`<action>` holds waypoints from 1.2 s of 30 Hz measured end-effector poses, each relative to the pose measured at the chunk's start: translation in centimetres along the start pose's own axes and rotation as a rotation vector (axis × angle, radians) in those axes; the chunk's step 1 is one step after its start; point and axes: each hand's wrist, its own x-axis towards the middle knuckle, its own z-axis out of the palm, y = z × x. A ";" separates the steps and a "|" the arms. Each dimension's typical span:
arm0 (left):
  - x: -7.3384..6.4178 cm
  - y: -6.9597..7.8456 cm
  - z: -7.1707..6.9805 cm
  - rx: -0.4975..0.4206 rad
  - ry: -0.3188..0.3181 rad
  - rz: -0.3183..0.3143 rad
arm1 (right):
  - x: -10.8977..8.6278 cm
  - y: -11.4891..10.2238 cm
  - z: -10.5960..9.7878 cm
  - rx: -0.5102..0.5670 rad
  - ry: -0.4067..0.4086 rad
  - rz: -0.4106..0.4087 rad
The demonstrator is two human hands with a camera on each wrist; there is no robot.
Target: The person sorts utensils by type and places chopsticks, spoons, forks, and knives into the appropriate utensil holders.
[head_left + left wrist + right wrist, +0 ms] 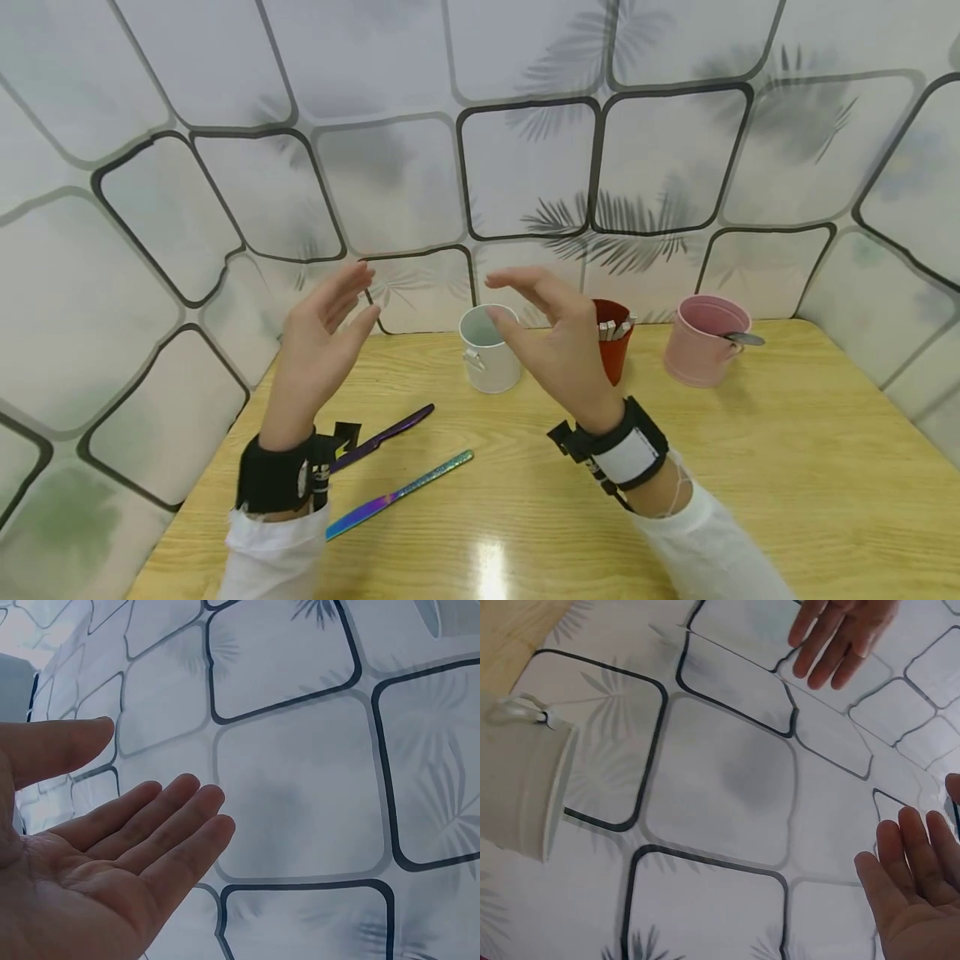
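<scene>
Both hands are raised above the table with palms turned toward each other. My left hand [322, 337] holds nothing; its fingers stretch forward, thumb apart, as the left wrist view also shows. Below it lie two table knives, a dark purple knife [386, 437] and a rainbow-coloured knife [397, 495] with a speckled handle. My right hand [555, 342] is bare of any object, fingers extended and slightly bent. Behind its thumb stands a white bucket [491, 367] with a small side handle. A red cup [614, 358] holding several metal handles is partly hidden behind this hand.
A pink bucket [697, 350] with a spoon [744, 338] leaning out stands at the right rear. The wooden table [787, 467] meets a patterned wall covering [532, 167] along its back and sides.
</scene>
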 end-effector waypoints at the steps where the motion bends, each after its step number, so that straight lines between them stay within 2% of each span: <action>1: -0.2 -0.2 -0.2 0.014 -0.004 -0.003 | -0.1 0.4 0.3 -0.003 -0.011 0.021; 7: -1.0 -1.1 -1.0 0.098 -0.031 -0.010 | -1.1 3.4 1.5 -0.031 -0.085 0.177; 15: -2.2 -2.5 -1.7 0.244 -0.087 -0.039 | -2.5 8.1 1.5 -0.141 -0.185 0.507; 21: -2.4 -2.9 -2.5 0.288 -0.127 -0.053 | -2.9 10.7 0.8 -0.159 -0.259 0.555; 27: -2.3 -3.2 -2.7 0.292 -0.173 -0.072 | -3.5 12.0 0.2 -0.179 -0.324 0.687; 36: -2.3 -3.4 -2.5 0.290 -0.213 -0.097 | -4.3 13.3 -0.2 -0.109 -0.324 0.771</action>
